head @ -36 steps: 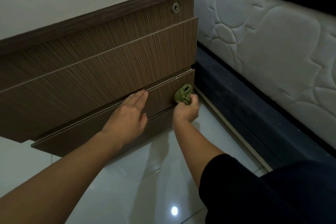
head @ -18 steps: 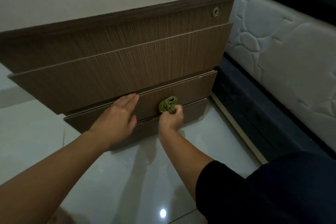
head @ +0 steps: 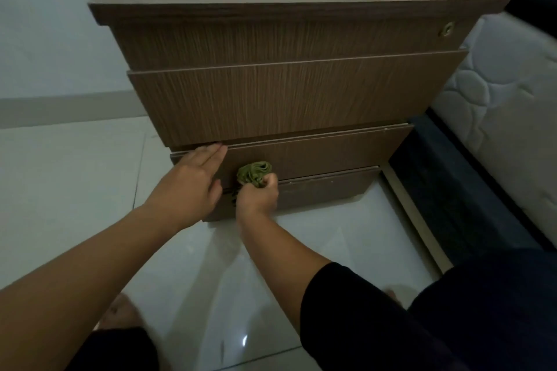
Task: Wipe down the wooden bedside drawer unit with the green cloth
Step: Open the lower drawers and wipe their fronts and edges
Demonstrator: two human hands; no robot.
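The wooden bedside drawer unit stands on the floor in front of me, with a flat top, a round lock at its upper right and stepped drawer fronts. My right hand is shut on the bunched green cloth and presses it against the lower drawer front, left of its middle. My left hand lies flat with fingers together on the left part of the same drawer front, fingertips at its top edge.
A white quilted mattress on a dark bed base runs along the right, close to the unit. Glossy white floor tiles spread to the left and front. My bare foot and dark-clothed knees are at the bottom.
My right hand has slid the green cloth leftward along the lower drawer front, toward my left hand. The view has swung left, so the unit now shows more squarely.
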